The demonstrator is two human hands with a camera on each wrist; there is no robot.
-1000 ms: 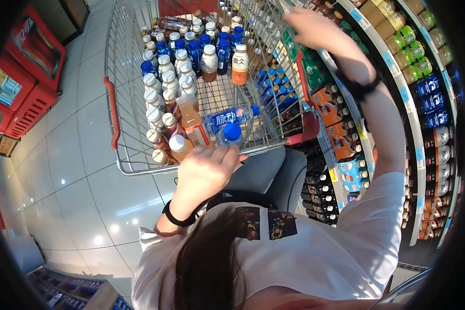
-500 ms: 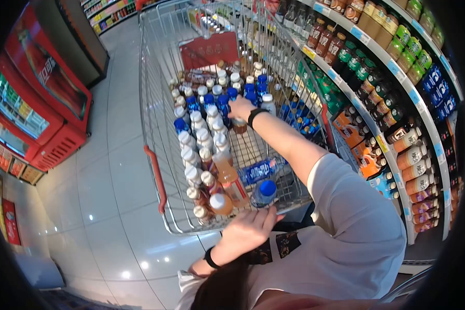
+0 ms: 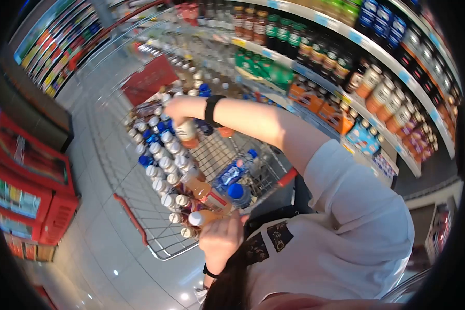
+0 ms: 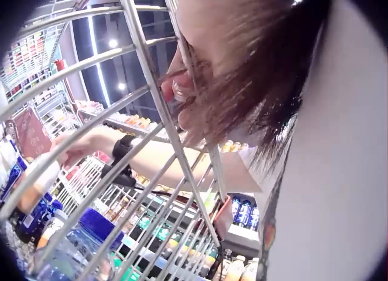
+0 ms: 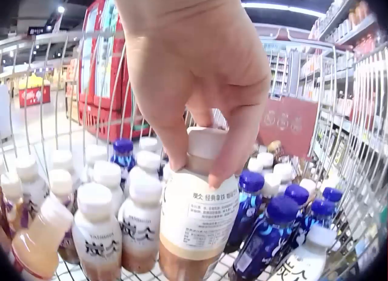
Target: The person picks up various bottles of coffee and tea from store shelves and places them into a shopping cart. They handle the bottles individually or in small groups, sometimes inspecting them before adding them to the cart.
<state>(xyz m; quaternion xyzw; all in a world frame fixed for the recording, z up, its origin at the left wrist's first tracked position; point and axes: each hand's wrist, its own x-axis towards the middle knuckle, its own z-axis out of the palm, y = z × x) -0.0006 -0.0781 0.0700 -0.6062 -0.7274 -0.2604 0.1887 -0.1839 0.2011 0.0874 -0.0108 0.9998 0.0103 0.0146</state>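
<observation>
My right hand (image 3: 183,109) grips a white-capped bottle (image 3: 186,133) near its top, among other bottles in the shopping cart (image 3: 163,253). In the right wrist view, the right hand (image 5: 197,68) has its thumb and fingers around the neck of this bottle (image 5: 197,214), whose label is pale and base brown. My left hand (image 3: 222,238) is at the cart's near edge, beside an orange-drink bottle (image 3: 204,217); its fingertips are hidden. A blue-labelled bottle (image 3: 231,173) lies on its side near a blue-capped clear bottle (image 3: 237,194). The left wrist view shows no left hand.
Shelves of drinks (image 3: 325,62) run along the right side. Red drink coolers (image 3: 26,175) stand on the left, beyond the tiled floor. A red panel (image 3: 150,80) is at the cart's far end. Hair (image 4: 242,74) hangs close to the left wrist camera.
The right hand came from the shelf side into the cart and now grips a bottle, which looks tilted. The view has turned, and the cart appears rotated. The left hand has stayed near the cart's edge.
</observation>
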